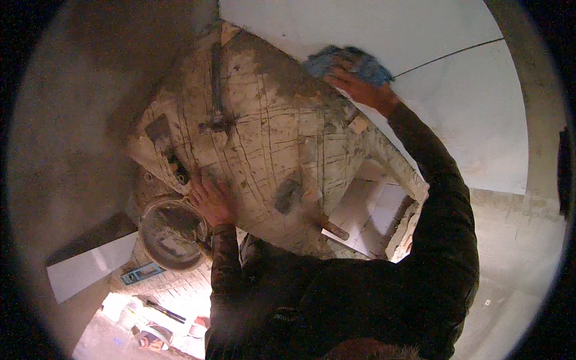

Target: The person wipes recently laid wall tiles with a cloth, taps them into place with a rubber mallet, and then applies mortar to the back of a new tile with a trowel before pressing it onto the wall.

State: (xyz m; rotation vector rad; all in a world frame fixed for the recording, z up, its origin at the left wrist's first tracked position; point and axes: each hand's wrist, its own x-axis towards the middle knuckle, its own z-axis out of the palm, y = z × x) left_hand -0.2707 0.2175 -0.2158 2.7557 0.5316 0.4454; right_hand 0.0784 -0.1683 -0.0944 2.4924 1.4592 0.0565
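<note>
My right hand (366, 90) presses a bunched blue cloth (324, 61) against the white tiled wall (420, 36), its fingers bent over the cloth. Spread fingers of my left hand (211, 201) lie on the near left edge of a rough, scored surface (264, 120). Just beyond those fingertips is a putty knife (174, 165) with a dark handle and a flat blade. Farther back, a hammer (216, 90) lies with its head toward me. Between my arms rests what looks like a trowel with a wooden handle (335, 230); its blade is blurred.
A round bucket (146, 240) with grey residue stands below my left hand. Left of it leans a white tile (90, 267), near a blue spirit level (142, 274). Several small items (153, 336) sit in bright light lower left. At the right, a broken-edged opening (372, 204) shows pale tiles.
</note>
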